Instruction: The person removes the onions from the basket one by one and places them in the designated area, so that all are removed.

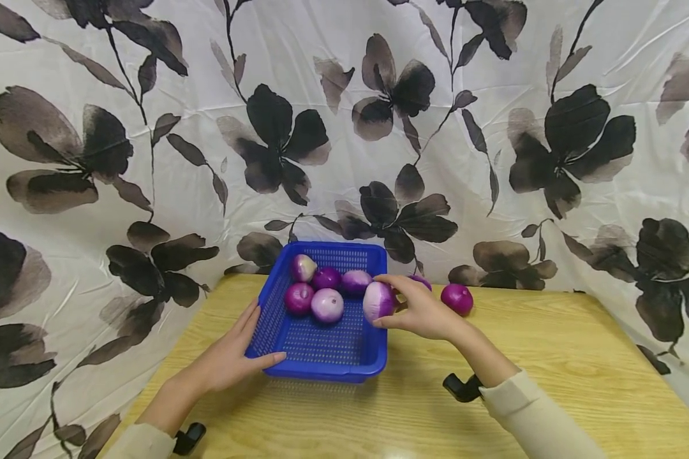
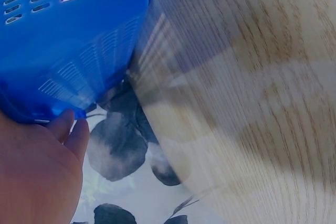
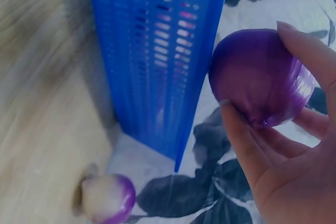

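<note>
A blue plastic basket (image 1: 333, 347) stands on the table with several red onions (image 1: 327, 305) grouped toward its back. At its front left corner my left hand (image 1: 229, 354) holds the rim, thumb over the front edge and fingers along the left side. The left wrist view shows those fingertips (image 2: 77, 135) at the rim. My right hand (image 1: 419, 309) grips another red onion (image 1: 377, 302) between thumb and fingers at the basket's right rim. In the right wrist view this purple onion (image 3: 257, 77) is held up beside the slotted basket wall (image 3: 157, 66).
Right of the basket a red onion (image 1: 457, 299) lies on the wooden table (image 1: 528, 370). A second one (image 1: 420, 280) is partly hidden behind my right hand. A white cloth with dark flowers (image 1: 333, 159) hangs along the table's back edge.
</note>
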A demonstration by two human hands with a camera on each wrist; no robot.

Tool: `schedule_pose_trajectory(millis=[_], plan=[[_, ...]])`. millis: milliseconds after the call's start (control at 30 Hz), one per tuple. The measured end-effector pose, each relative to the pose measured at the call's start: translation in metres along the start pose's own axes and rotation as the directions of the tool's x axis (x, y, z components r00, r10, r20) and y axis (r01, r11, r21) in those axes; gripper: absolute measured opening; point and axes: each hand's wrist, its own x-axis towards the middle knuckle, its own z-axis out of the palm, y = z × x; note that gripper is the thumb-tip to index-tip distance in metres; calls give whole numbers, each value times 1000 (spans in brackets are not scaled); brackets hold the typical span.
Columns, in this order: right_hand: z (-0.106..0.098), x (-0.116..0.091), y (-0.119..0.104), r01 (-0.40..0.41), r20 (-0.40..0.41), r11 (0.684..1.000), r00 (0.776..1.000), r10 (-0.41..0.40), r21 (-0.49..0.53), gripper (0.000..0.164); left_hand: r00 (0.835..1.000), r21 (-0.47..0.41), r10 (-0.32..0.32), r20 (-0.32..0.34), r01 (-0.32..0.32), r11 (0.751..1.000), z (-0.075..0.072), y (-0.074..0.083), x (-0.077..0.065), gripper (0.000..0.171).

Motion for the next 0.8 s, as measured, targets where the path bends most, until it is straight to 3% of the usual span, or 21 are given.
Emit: schedule_pose_trajectory(millis=[267,800], plan=[[-10,-15,15,-25,-42,997,999,28,67,76,1000,13,8,-4,-8,1000,0,0,0,123],[-43,-58,59,-86,-154,995,984,94,58,76,1000,12,5,-4,-5,1000,0,1,0,122]])
